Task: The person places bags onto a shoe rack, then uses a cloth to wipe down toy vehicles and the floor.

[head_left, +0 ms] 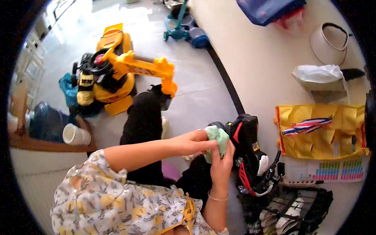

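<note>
A light green, crumpled cloth (pixel 217 138) is bunched up between my two hands in front of my body. My left hand (pixel 192 142) reaches in from the left, its fingers closed on the cloth's near side. On the right, my right hand (pixel 222 161), with a bracelet at the wrist, pinches the same cloth from below between thumb and fingers. The hands meet at the cloth, and part of each hand's fingertips is hidden behind it. Just beyond the cloth stands a black and red item with straps (pixel 244 135), apart from the hands.
A yellow ride-on toy excavator (pixel 117 74) stands on the grey floor ahead. At right are a black wire basket (pixel 305 203) holding shoes, and a yellow bag (pixel 313 145) against the wall. A white bucket (pixel 76 134) sits at left; a teal scooter (pixel 178 29) is farther off.
</note>
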The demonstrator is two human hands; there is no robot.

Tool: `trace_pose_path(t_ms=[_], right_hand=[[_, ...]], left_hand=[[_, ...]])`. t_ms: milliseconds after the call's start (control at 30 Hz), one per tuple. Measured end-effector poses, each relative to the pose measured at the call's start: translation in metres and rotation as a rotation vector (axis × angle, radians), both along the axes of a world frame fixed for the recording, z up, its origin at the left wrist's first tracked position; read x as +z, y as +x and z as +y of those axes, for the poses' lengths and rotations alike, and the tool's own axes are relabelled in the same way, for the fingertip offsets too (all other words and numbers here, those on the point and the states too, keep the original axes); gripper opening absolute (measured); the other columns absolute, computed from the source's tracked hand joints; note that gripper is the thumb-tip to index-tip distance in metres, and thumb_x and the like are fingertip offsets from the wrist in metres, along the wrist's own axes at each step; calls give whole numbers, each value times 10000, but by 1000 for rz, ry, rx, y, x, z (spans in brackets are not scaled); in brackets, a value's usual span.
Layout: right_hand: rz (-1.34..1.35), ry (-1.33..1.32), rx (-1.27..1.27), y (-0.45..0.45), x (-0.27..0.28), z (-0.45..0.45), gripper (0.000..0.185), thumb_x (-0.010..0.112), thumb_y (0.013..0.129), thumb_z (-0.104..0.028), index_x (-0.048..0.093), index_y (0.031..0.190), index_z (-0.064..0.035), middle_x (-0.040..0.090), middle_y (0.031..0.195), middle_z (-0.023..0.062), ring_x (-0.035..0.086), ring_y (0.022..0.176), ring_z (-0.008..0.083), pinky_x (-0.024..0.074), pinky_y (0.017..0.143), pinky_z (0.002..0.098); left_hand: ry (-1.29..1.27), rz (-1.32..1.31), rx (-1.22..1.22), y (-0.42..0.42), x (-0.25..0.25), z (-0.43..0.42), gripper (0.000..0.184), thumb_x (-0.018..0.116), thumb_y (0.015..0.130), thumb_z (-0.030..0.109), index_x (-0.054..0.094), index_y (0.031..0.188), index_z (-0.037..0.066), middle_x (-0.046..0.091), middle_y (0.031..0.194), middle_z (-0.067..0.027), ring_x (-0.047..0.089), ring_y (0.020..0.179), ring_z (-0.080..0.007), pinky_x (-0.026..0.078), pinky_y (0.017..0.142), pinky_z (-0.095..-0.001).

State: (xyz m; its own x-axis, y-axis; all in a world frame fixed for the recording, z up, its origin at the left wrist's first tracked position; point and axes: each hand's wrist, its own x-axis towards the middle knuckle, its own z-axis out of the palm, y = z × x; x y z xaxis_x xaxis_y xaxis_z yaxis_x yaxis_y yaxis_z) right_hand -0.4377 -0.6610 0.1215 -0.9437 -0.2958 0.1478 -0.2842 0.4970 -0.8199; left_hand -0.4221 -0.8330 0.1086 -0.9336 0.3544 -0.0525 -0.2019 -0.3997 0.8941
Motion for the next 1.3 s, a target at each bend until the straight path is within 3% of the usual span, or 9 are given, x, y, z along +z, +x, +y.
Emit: trace_pose_path(t_ms=[167,300,633,700,933,1033,1067,1167,1300], right_hand=[[-449,-442,-27,-102,-31,-19,300,556,908,-236,610,1076,7,640,945,64,570,835,147,458,764,295],[-714,-625,-171,-211,-66,-27,246,560,903,-191,600,1014,24,631,928,71,599,816,157,490,692,298],[-254,389,-534,-510,-402,54,320,596,790,-128,603,1079,11,645,1029,161,632,901,280,480,799,376],[-360,121,-613,-511,-378,30,273,589,770,-118,614,1030,-40,647,1002,179,632,921,323,483,807,403],[-105,695,-784,-520,-488,20,382,468,854,-83,510,1217,27,461,1303,220,403,1216,398,315,1025,469],[184,726,-461,-492,-514,-50,396,431,872,-80,480,1252,19,473,1280,230,443,1175,403,345,1008,441],[-367,215,-544,-476,-460,-110,364,410,884,-105,507,1208,29,507,1226,234,467,1145,398,339,995,447],[75,313,161,-383,-489,-184,325,421,932,-200,521,1216,-78,515,1002,184,518,894,357,421,821,440],[-449,9,557,-263,-497,-238,348,463,855,-69,561,1189,-66,562,1116,160,499,1053,313,389,943,407]], left_hand=[[-798,527,264,-21,40,-56,423,660,813,182,528,1171,1,614,956,-156,614,894,-255,489,791,-348],[-891,448,554,-64,41,-96,471,661,724,44,541,1179,16,576,1127,-149,576,1026,-280,449,892,-349],[-1869,267,952,-95,1,-178,191,533,841,41,605,1014,1,585,1125,-176,529,1104,-376,349,1003,-501],[-1984,101,843,-87,-14,-186,208,484,898,106,573,1054,0,542,1211,-172,483,1166,-377,311,1034,-519],[-1819,46,695,-107,-24,-211,464,284,974,374,382,1261,22,409,1363,-152,391,1245,-387,272,1044,-524],[-1765,232,699,-118,-34,-216,460,300,963,376,416,1229,20,441,1318,-158,423,1197,-384,303,1004,-520],[-1758,271,696,-119,-36,-217,458,306,959,377,427,1219,19,452,1302,-161,434,1181,-384,314,990,-519],[-1743,348,683,-122,-38,-220,456,322,949,379,461,1187,16,485,1257,-167,466,1133,-381,345,950,-515],[-1742,411,665,-126,-40,-217,455,343,934,381,507,1144,12,528,1196,-176,509,1069,-377,386,896,-509]])
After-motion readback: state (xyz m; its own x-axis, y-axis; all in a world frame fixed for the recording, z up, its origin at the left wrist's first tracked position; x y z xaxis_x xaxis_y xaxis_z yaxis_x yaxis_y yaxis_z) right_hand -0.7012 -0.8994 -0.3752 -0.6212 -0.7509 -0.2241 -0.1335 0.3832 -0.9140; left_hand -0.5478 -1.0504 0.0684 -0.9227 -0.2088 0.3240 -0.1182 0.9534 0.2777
